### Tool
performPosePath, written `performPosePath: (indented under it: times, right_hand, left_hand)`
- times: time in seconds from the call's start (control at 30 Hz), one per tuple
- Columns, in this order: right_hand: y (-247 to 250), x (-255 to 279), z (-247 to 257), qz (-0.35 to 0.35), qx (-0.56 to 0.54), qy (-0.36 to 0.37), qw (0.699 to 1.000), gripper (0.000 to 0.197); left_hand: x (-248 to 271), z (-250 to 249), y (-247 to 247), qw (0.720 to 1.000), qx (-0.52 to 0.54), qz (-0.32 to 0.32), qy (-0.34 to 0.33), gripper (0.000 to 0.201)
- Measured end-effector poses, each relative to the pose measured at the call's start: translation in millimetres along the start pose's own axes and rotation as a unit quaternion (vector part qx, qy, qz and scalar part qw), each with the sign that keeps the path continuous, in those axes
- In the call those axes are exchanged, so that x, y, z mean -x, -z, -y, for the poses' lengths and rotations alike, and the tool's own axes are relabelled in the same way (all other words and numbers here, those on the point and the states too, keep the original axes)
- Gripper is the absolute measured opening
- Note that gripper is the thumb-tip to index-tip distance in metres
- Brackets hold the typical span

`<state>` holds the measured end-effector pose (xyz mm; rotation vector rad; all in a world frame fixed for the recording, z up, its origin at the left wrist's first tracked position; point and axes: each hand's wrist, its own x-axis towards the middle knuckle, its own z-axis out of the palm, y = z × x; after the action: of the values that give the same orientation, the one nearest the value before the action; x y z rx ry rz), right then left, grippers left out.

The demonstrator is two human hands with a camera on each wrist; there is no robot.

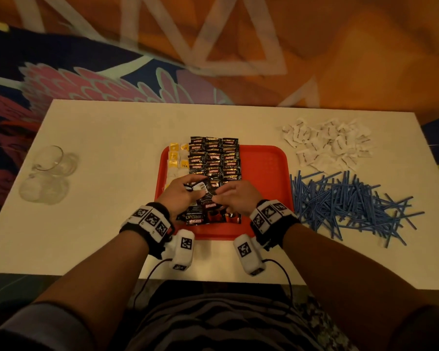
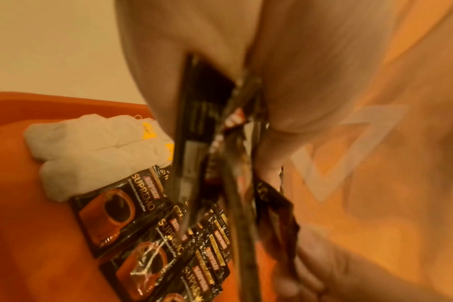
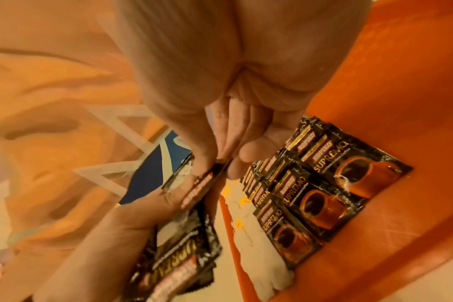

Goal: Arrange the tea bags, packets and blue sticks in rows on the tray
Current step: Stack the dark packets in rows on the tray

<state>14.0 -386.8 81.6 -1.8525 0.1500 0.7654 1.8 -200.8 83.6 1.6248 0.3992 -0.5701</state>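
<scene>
Left hand (image 1: 178, 192) grips fanned stack of black foil coffee packets (image 1: 205, 196); right hand (image 1: 234, 198) pinches one packet from it, above red plastic tray (image 1: 266, 173). White tea bags (image 1: 175, 160) rowed at tray's left; blue sticks (image 1: 345, 206) heaped on white bench (image 1: 107, 153).

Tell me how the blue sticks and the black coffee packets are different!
The blue sticks lie in a messy crisscross pile on the table, right of the tray; the black coffee packets sit in neat overlapping rows on the tray. The sticks are thin, long and plain blue; the packets are flat, wide and printed with words and coffee cups. No hand touches the sticks; the left hand holds some packets and the right hand pinches one.
</scene>
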Motion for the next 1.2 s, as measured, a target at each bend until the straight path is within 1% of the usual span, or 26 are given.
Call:
performPosePath:
  times: [0.07,0.1,0.13,0.17,0.2,0.23,0.3,0.33,0.37,0.43,0.47,0.5,0.53,0.57,0.63,0.67,0.73,0.77,0.8,0.9,0.93,0.97,1.03,1.1,1.17,1.2]
  right_hand:
    - [2,3,4,0.011,-0.013,-0.004,1.0,0.029]
    - [3,3,6,0.009,-0.005,0.0,1.0,0.03]
    - [3,3,8,-0.004,0.009,0.01,1.0,0.029]
    - [3,3,10,-0.027,0.016,0.025,0.999,0.025]
    - [4,2,11,-0.06,0.011,0.04,0.997,0.021]
    - [5,1,12,-0.093,0.0,0.054,0.994,0.019]
    - [6,0,14,-0.141,-0.019,0.087,0.986,0.015]
    - [5,0,15,-0.149,-0.022,0.105,0.983,0.014]
    - [4,0,16,-0.147,-0.017,0.119,0.982,0.014]
    - [2,1,17,-0.132,-0.004,0.132,0.982,0.025]
    - [1,2,16,-0.128,0.005,0.138,0.982,0.031]
    - [0,2,15,-0.127,0.012,0.145,0.981,0.034]
    - [-1,2,14,-0.127,0.002,0.144,0.981,0.033]
    - [-1,1,12,-0.125,-0.02,0.129,0.984,0.03]
    - [-1,1,13,-0.099,-0.065,0.08,0.99,0.019]
    - [-1,2,13,-0.084,-0.053,0.07,0.993,0.015]
    - [-1,1,12,-0.069,0.03,0.078,0.994,0.009]
    - [-2,1,12,-0.066,0.05,0.075,0.994,0.01]
    - [-3,2,12,-0.063,0.046,0.064,0.995,0.012]
    - [-8,1,11,-0.065,-0.011,0.025,0.998,0.011]
    - [-10,1,12,-0.064,-0.013,0.021,0.998,0.006]
    - [-11,2,13,-0.06,-0.006,0.023,0.998,0.008]
    - [-13,2,15,-0.046,0.027,0.026,0.998,0.021]
    - [-14,1,17,-0.038,0.065,0.023,0.997,0.015]
    - [-15,0,18,-0.043,0.065,0.021,0.997,0.009]
    - [-16,-1,17,-0.05,0.058,0.023,0.997,0.01]
  left_hand:
    - [-2,1,-2,0.998,-0.045,-0.037,-0.015,0.027]
    - [-2,0,-4,0.997,-0.05,-0.052,-0.022,0.024]
    - [-1,0,-6,0.997,-0.046,-0.061,-0.027,0.021]
    - [-1,-1,-7,0.997,-0.038,-0.067,-0.023,0.024]
    - [0,-2,-7,0.997,-0.021,-0.074,0.0,0.035]
    - [0,-1,-5,0.996,0.009,-0.078,0.037,0.048]
    - [-2,-2,0,0.985,0.1,-0.062,0.122,0.069]
    - [-3,-2,3,0.978,0.138,-0.037,0.15,0.072]
    - [-2,-3,5,0.975,0.154,-0.005,0.161,0.067]
    - [0,-7,4,0.978,0.151,0.044,0.141,0.039]
    - [2,-11,2,0.981,0.147,0.045,0.117,0.023]
    - [3,-14,-1,0.984,0.149,0.029,0.093,0.01]
    - [4,-16,-3,0.986,0.153,0.0,0.073,0.005]
    - [3,-16,-5,0.986,0.157,-0.03,0.054,0.009]
    - [0,-15,-5,0.987,0.145,-0.062,0.024,0.015]
    - [-1,-13,-5,0.989,0.132,-0.071,0.015,0.017]
    - [-1,-11,-5,0.99,0.113,-0.081,0.008,0.016]
    - [-1,-12,-6,0.991,0.109,-0.084,0.005,0.016]
    - [1,-13,-6,0.991,0.102,-0.09,-0.001,0.016]
    - [1,-14,-6,0.989,0.072,-0.127,-0.024,0.013]
    - [1,-13,-5,0.988,0.06,-0.136,-0.034,0.012]
    - [0,-12,-4,0.987,0.05,-0.144,-0.042,0.013]
    - [0,-10,-4,0.987,0.04,-0.145,-0.047,0.014]
    - [1,-9,-4,0.988,0.053,-0.138,-0.037,0.011]
    - [3,-7,-2,0.99,0.077,-0.119,-0.007,0.005]
    - [4,-6,-1,0.99,0.085,-0.109,0.008,0.008]
